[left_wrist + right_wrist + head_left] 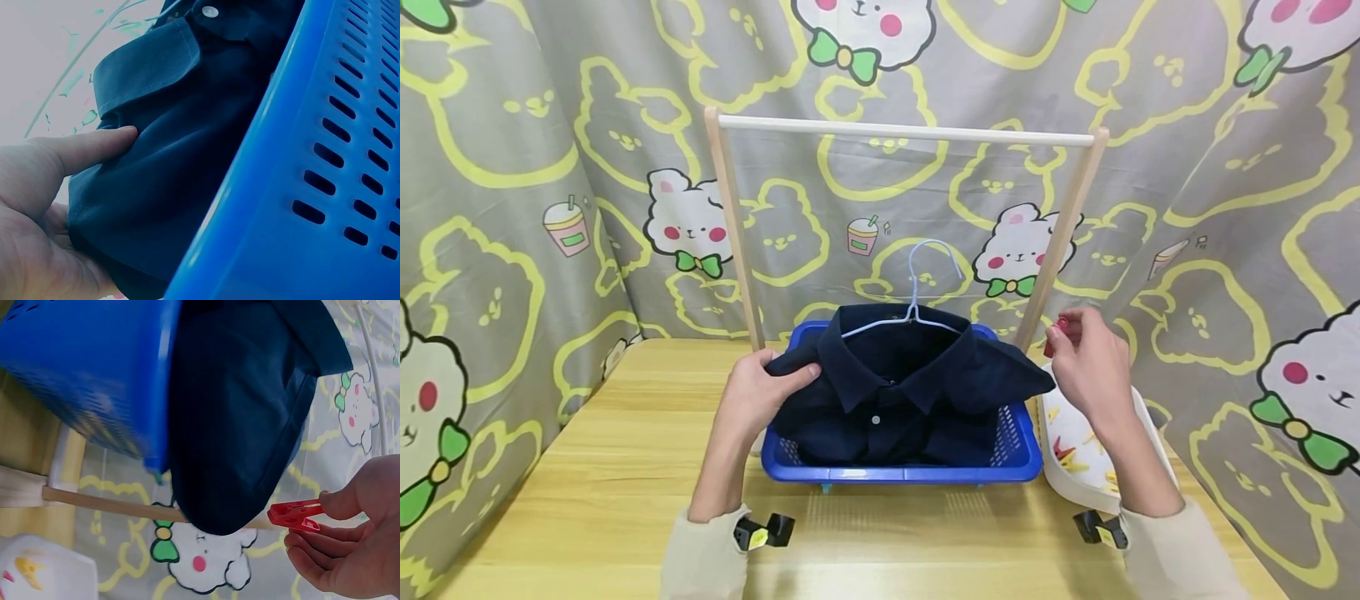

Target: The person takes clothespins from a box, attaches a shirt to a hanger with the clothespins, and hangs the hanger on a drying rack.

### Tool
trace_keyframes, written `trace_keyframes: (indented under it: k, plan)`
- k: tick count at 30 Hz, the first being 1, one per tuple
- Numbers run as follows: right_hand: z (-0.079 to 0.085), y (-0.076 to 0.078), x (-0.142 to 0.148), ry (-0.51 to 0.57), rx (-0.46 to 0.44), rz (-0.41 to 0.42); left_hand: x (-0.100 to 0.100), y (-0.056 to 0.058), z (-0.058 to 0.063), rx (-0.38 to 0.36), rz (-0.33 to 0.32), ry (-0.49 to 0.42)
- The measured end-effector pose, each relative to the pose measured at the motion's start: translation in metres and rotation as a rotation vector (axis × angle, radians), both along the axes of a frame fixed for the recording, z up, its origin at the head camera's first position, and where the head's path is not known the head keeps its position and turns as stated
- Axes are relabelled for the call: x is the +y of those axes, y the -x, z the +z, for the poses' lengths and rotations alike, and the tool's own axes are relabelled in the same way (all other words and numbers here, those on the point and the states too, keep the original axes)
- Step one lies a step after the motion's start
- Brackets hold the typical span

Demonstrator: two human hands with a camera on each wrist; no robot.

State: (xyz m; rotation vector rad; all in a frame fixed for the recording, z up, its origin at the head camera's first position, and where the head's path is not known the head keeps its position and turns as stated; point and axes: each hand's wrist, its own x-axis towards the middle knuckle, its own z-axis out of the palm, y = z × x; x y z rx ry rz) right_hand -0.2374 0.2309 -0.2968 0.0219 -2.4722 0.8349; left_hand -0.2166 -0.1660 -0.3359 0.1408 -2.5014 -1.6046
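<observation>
A dark navy collared shirt [955, 375] sits on a light blue wire hanger [914, 300], its body bunched in a blue plastic basket [902, 475]. My left hand [752, 396] holds the shirt at its shoulder on the left, thumb on top of the cloth and fingers underneath. Off the shirt's other shoulder, my right hand [1093, 358] pinches a red clothespin [294, 515] between thumb and fingers. In the right wrist view the clothespin points toward the shirt's drooping edge. The lower shirt is hidden inside the basket.
A clothes rack with a white crossbar [906, 129] and wooden posts stands over the basket. To the right, a white tub [1078, 492] holds yellow and red clothespins [1062, 451]. A patterned curtain [880, 225] surrounds the wooden table [625, 467].
</observation>
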Motion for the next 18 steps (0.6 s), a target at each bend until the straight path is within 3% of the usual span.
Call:
trace_keyframes:
  k: [5, 11, 18]
  plan:
    - [0.013, -0.004, -0.013, -0.024, 0.004, 0.042, -0.001, 0.000, 0.000, -0.001, 0.001, -0.003]
    - [0.025, -0.007, -0.028, -0.080, 0.070, 0.108, -0.001, -0.001, 0.000, -0.004, -0.005, -0.008]
    - [0.039, -0.010, -0.050, -0.054, 0.111, 0.185, -0.001, 0.000, 0.000, -0.006, -0.011, -0.013]
